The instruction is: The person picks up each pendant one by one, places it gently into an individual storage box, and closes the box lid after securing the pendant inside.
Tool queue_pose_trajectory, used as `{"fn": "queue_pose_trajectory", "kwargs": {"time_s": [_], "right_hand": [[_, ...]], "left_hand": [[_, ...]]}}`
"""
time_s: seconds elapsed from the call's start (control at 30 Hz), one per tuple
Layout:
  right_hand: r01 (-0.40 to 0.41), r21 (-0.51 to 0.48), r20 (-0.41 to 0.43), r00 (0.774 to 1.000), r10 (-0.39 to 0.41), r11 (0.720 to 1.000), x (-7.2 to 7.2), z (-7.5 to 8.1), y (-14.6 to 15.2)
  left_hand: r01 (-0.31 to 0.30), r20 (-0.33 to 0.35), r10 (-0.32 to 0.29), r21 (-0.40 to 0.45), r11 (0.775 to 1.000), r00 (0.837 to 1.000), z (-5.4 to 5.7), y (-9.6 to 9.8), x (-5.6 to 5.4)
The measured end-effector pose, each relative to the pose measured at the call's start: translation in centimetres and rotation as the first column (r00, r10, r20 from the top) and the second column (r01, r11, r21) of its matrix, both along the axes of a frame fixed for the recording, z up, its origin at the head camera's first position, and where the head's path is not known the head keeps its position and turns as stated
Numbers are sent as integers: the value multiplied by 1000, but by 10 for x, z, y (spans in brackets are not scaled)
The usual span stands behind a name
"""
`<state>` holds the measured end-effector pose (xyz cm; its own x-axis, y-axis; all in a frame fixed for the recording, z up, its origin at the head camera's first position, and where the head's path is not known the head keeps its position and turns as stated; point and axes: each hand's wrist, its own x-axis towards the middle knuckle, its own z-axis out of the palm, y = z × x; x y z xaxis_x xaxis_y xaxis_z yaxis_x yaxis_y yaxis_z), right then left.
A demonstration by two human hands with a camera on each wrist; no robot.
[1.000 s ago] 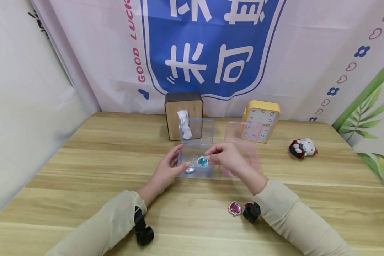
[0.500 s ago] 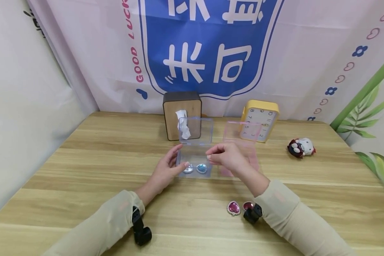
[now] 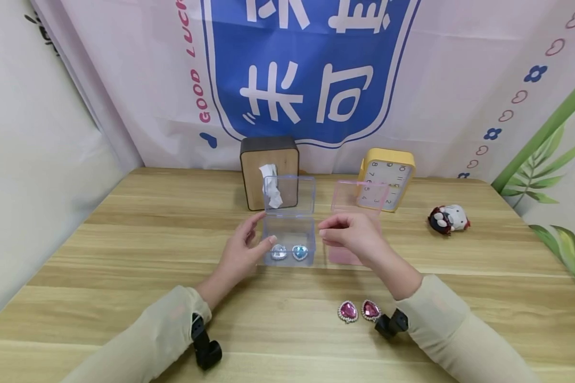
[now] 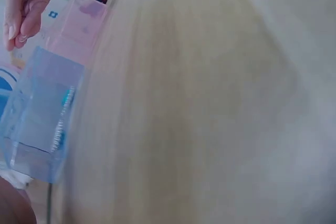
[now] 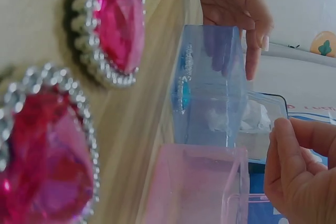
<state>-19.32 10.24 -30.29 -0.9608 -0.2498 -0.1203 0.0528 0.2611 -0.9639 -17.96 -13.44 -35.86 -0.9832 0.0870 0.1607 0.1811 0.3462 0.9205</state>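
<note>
My left hand [image 3: 239, 250] rests at the left side of a clear blue plastic box [image 3: 289, 231], thumb near the rim and fingers behind the wall. Inside the box, a clear gem [image 3: 279, 252] and a light blue gem [image 3: 300, 252] lie side by side, both with beaded silver edging. My right hand [image 3: 356, 236] hovers over a clear pink plastic box [image 3: 345, 255], its thumb and fingertips close together with nothing between them. Both boxes have their lids raised. Toward the front, a pink gem [image 3: 348, 311] and a deep red-pink gem [image 3: 371, 309] lie on the table.
A wood-faced tissue box [image 3: 285, 159] stands behind the blue box. The yellow clock [image 3: 388, 175] is behind the pink box, with a small plush toy [image 3: 449, 219] on the right. A printed curtain [image 3: 172, 106] hangs along the table's back edge.
My right hand has let go of the light blue gem, which dropped into the blue box beside the clear one. The hand has since moved right, away from that box.
</note>
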Motion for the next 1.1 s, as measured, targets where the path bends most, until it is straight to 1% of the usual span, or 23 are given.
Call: {"fn": "queue_pose_trajectory", "kwargs": {"time_s": [0.1,0.17,0.2,0.27,0.33,0.4,0.47,0.57,0.73,0.87,1.0,1.1], "right_hand": [[-13,-12,-30,999,13,1000,3,1,6],[-24,-17,-44,999,24,1000,6,1,11],[-33,-23,-47,998,32,999,7,2,13],[-49,-22,-49,998,48,999,10,2,18],[-62,-3,-49,997,62,998,14,2,23],[-69,30,-52,996,71,997,17,3,27],[-72,73,-56,996,76,995,20,3,31],[-90,132,-69,993,100,987,22,1,35],[-147,193,-67,984,162,970,27,0,41],[-197,214,-61,975,214,957,31,-3,45],[-265,247,-78,953,291,932,33,-7,48],[-307,285,-82,936,342,908,35,-11,51]], "left_hand": [[-32,-112,27,-37,999,993,5,1,1],[-37,-184,26,-54,998,983,8,3,2],[-33,-225,18,-65,997,974,10,4,3],[-16,-292,-11,-90,996,956,13,7,4],[18,-343,-54,-110,994,938,14,11,4],[60,-379,-104,-128,990,919,16,15,4],[101,-395,-147,-136,986,907,17,20,4],[149,-401,-197,-147,978,895,18,27,5],[206,-375,-251,-155,966,893,19,41,6],[237,-331,-276,-155,959,902,21,54,6],[253,-258,-289,-165,953,922,23,66,4],[266,-207,-296,-162,950,932,24,75,3]]}}
